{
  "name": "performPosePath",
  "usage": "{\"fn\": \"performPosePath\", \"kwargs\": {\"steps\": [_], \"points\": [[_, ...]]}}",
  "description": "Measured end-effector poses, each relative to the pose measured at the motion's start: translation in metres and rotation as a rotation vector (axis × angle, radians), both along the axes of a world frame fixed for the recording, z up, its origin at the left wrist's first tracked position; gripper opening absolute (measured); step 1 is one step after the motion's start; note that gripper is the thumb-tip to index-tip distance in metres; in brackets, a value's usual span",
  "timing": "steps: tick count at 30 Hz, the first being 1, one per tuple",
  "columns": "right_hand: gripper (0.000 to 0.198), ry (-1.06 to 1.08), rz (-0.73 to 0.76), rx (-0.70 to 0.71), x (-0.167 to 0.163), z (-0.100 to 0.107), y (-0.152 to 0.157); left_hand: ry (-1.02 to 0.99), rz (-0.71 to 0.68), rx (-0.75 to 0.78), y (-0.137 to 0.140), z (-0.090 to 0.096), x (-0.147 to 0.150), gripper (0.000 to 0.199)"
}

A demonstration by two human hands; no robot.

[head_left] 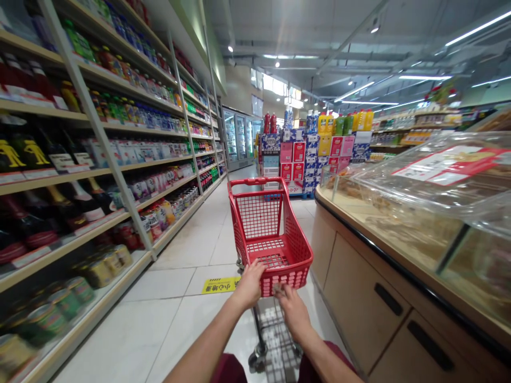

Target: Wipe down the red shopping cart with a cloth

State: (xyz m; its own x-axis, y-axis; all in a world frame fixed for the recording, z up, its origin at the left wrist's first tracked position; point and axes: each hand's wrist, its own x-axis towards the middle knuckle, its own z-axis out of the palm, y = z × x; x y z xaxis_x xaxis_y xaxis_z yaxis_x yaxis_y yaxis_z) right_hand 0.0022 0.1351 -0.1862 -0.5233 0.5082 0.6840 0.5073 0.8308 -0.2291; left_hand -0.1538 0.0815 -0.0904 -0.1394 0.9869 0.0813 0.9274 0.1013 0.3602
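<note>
A red plastic shopping cart (300, 249) stands in front of me in the aisle, its basket empty and its wheels on the tiles. My left hand (250, 283) is closed over the near left rim of the basket, fingers hooked inside. Lower down, my right hand (294, 311) has its fingers curled against the bottom of the basket's near wall. Part of its grip is hidden by the hand itself. Below the basket, the grey wire lower rack (279, 340) shows between my knees.
Shelves of bottles and cans (147, 159) line the left side. On the right runs a wooden counter (359, 276) with clear plastic covers. Stacked drink cartons (299, 154) stand ahead, with glass-door fridges (239, 135) beyond. A yellow floor sticker (219, 285) lies beside the cart.
</note>
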Motion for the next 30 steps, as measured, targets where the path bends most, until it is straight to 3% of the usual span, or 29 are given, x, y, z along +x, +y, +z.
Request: {"fn": "performPosePath", "kwargs": {"steps": [3,8,14,17,20,25,27,30], "points": [[0.034,-0.038,0.019,-0.030,0.014,-0.003,0.000,0.029,0.021,-0.001,-0.004,0.001,-0.002,0.054],[0.038,0.096,-0.009,0.016,0.020,0.007,0.013,0.094,0.077,0.011,-0.010,0.009,0.003,0.047],[0.033,-0.033,0.035,-0.046,0.034,-0.010,0.013,0.164,0.130,-0.007,-0.013,0.020,0.014,0.042],[0.036,0.114,0.053,-0.003,0.043,0.001,0.016,0.189,0.178,-0.021,-0.011,0.020,0.021,0.039],[0.040,0.232,-0.003,0.008,0.042,0.007,0.024,0.207,0.187,-0.038,-0.009,0.016,0.030,0.048],[0.035,-0.015,0.022,-0.158,0.052,-0.018,0.026,0.219,0.089,-0.085,-0.010,0.007,0.037,0.067],[0.038,0.045,0.018,-0.149,0.057,-0.018,0.026,0.209,0.107,-0.073,-0.011,0.006,0.037,0.063],[0.042,0.263,-0.025,-0.076,0.054,0.000,0.032,0.193,0.162,-0.023,-0.012,0.005,0.036,0.058]]}}
